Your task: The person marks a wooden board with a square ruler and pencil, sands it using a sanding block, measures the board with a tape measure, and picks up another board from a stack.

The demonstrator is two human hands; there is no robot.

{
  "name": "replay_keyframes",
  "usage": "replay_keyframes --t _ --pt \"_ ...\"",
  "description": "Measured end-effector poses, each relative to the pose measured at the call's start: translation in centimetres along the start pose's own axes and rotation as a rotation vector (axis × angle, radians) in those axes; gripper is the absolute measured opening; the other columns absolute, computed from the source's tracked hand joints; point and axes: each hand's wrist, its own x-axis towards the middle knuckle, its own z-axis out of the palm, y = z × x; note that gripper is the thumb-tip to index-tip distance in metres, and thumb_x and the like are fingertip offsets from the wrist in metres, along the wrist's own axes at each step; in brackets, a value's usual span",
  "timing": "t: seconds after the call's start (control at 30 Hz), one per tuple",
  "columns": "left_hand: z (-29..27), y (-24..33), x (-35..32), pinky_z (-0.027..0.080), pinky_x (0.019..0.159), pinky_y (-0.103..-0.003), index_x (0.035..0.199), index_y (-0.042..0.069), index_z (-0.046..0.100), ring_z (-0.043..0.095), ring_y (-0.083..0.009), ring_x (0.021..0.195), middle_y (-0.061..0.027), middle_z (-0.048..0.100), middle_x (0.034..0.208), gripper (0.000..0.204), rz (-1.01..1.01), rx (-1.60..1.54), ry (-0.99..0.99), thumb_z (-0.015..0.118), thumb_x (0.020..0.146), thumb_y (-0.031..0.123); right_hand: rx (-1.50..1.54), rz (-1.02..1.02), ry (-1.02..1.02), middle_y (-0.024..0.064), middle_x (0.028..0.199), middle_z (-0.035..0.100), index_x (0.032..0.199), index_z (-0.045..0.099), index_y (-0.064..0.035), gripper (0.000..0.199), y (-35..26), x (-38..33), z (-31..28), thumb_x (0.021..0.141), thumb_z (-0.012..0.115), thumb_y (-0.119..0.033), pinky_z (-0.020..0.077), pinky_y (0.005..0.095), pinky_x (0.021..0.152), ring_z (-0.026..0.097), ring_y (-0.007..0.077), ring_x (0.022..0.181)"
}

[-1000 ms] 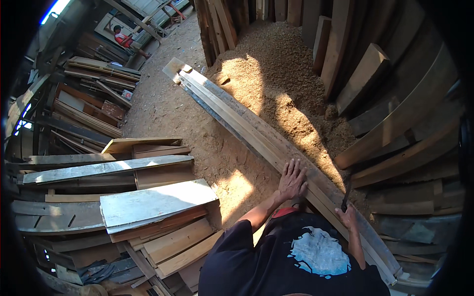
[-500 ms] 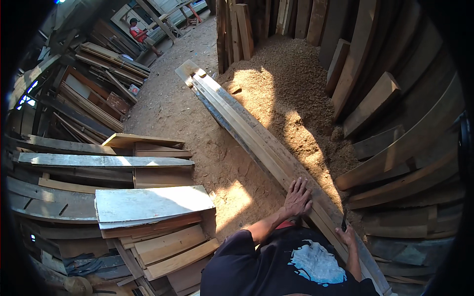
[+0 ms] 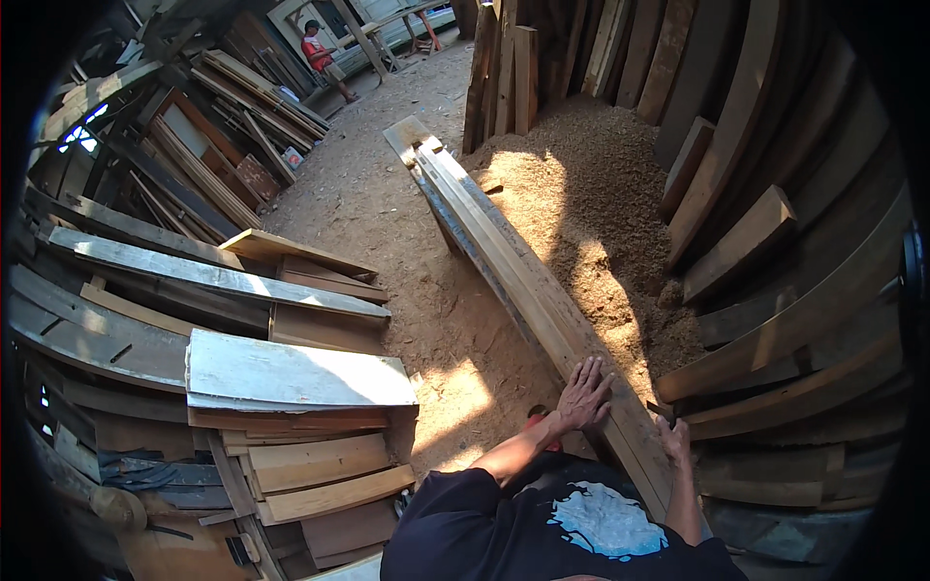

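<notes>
The left arm reached out, and the left hand [image 3: 585, 394] lay flat on a long wooden board [image 3: 504, 261], fingers a little spread. The right hand [image 3: 675, 438] curled around a thin dark stick [image 3: 656, 409] by the board's right edge. The board ran under the left hand, far and leftward. The dark shirt [image 3: 455, 528] had a white and blue print [image 3: 603, 520].

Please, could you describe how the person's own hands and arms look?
The left hand and right hand are bare, without gloves, as are both forearms. A loose, short dark sleeve covers the left upper arm; the dark shirt has a pale blue-white print.
</notes>
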Motion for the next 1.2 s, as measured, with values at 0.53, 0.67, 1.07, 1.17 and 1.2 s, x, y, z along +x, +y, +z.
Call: replay_keyframes --t 0.53,0.67,1.07,1.17,1.2 --pt "-14.5 -24.5 -7.1 0.031 0.119 -0.065 0.148 0.015 0.059 0.036 -0.0515 0.147 -0.0301 0.037 0.16 0.065 -0.289 -0.288 -0.076 0.073 0.088 0.039 0.933 -0.275 -0.128 -0.0075 0.078 0.06 0.104 0.068 -0.0119 0.021 -34.2 11.3 24.5 0.104 0.069 -0.033 0.0431 0.0216 0.064 0.051 0.0043 0.066" --pt "-20.8 -30.8 -4.9 0.041 0.118 -0.047 0.149 0.001 0.053 0.054 -0.041 0.138 -0.0252 0.058 0.148 0.067 -0.487 -0.542 0.022 0.07 0.095 0.037 0.91 -0.343 -0.293 -0.0087 0.084 0.064 0.105 0.071 -0.01 0.012 -41.8 10.5 30.3 0.099 0.075 -0.019 0.045 0.0216 0.073 0.056 0.003 0.077" --pt "-25.5 -41.2 6.2 0.059 0.085 -0.042 0.138 0.004 0.056 0.074 -0.0306 0.098 -0.0209 0.074 0.109 0.044 -0.598 -0.968 0.189 0.068 0.097 0.015 0.467 -0.439 -0.444 0.0015 0.084 0.072 0.095 0.075 -0.0018 0.013 -54.9 16.3 39.6 0.093 0.076 -0.015 0.0531 0.0287 0.068 0.065 0.0094 0.075" --pt "-25.9 -46.2 8.9 0.056 0.074 -0.04 0.128 0.004 0.064 0.071 -0.0252 0.084 -0.0174 0.074 0.095 0.031 -0.706 -0.92 0.217 0.063 0.099 0.015 0.368 -0.469 -0.459 0.0015 0.083 0.072 0.095 0.074 -0.0004 0.014 -58.6 19.6 41.8 0.093 0.075 -0.014 0.0526 0.029 0.068 0.065 0.0097 0.076" --pt "-26.0 -47.8 9.8 0.055 0.07 -0.036 0.129 0.005 0.065 0.068 -0.0179 0.08 -0.012 0.073 0.091 0.031 -0.688 -0.864 0.27 0.062 0.1 0.014 0.373 -0.493 -0.471 0.0023 0.084 0.072 0.097 0.074 0.0002 0.014 -59.9 20.6 42.4 0.094 0.074 -0.014 0.0526 0.0291 0.069 0.065 0.01 0.077"
